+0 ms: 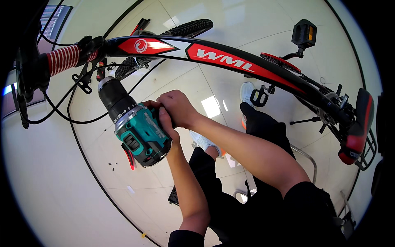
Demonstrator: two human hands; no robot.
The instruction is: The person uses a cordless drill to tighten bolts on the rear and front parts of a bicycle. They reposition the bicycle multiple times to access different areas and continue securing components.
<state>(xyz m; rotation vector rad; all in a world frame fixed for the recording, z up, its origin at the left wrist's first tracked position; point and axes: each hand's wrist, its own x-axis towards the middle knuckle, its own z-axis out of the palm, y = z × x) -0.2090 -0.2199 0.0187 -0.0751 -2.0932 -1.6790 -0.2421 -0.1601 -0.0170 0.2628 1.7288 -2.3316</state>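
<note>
A teal and black cordless drill [142, 133] is held in front of me, its black chuck [112, 92] pointing up and left. My left hand [168, 123] is closed around the drill's grip, close to the body. My right hand [177, 106] is closed in a fist against the same grip, with most of what lies inside its fingers hidden. Just beyond both hands runs a bicycle's red, white and black frame tube [242, 65], apart from the drill. No bit can be made out in the chuck.
Red-striped tubing [63, 59] and looping black cables [59, 108] are at left. A knobbly tyre [189, 29] shows beyond the frame. Pedals [304, 33] and a black and red saddle [360, 127] stand right. A red-handled tool [128, 157] and dark bits [112, 166] lie below the drill.
</note>
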